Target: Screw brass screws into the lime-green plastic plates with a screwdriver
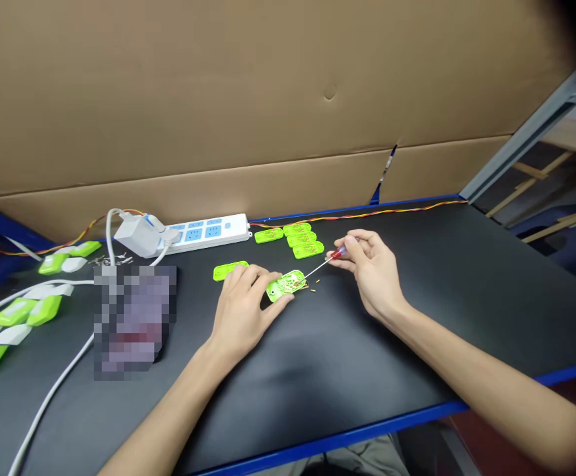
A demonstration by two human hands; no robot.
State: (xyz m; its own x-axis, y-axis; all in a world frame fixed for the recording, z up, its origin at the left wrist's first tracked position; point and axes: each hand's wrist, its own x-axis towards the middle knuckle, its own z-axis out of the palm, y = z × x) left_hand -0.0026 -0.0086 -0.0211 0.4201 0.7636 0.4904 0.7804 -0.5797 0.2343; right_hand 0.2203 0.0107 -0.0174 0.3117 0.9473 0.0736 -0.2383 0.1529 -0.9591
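My left hand (pixel 246 301) grips a green plastic shell (pixel 287 285) with small metal parts inside, its fingers along the far side and thumb along the near edge. In my right hand (pixel 374 271) is a screwdriver (pixel 340 252) with a red and clear handle, its shaft slanting down to the shell's right end. Small brass-coloured pieces (pixel 316 282) lie on the table just right of the shell. Another green shell half (pixel 228 270) rests beyond my left fingers. Farther back sit several green shells (pixel 304 240) with metal parts in them.
A white power strip (pixel 209 231) with plugged-in adapters (pixel 139 233) stands at the back left, its white cable (pixel 55 383) running forward. Green and white pieces (pixel 25 311) lie at far left, beside a blurred-out object (pixel 137 324). A cardboard wall (pixel 268 99) closes the black table's (pixel 466 284) back.
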